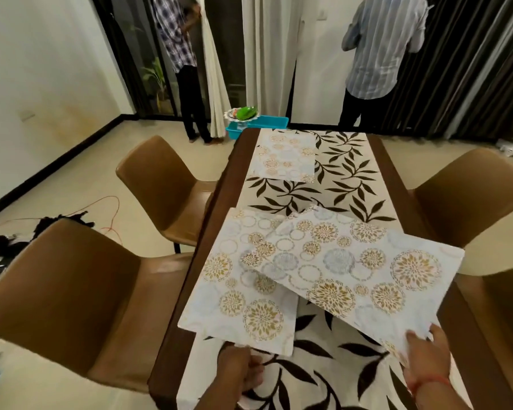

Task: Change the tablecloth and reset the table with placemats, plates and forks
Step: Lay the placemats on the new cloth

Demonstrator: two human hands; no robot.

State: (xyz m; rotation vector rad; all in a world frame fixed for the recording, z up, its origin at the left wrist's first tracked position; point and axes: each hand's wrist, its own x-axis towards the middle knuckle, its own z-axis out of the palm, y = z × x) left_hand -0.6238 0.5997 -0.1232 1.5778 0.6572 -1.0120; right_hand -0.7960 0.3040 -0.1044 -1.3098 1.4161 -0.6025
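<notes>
A white tablecloth with dark leaf print (350,179) covers the middle of the brown table (397,184). One floral placemat (285,156) lies flat at the far left of the cloth. My left hand (239,369) grips the near edge of a second placemat (243,288) at the near left. My right hand (427,353) pinches the near corner of a third placemat (365,267), which is held tilted and overlaps the second one. No plates or forks are on the table.
Brown chairs stand on the left (65,291) (163,184) and on the right (471,193). A blue tub (267,122) with a green item sits on the floor past the table's far end. Two people (187,54) (379,48) stand by the curtains. Cables lie on the floor at left.
</notes>
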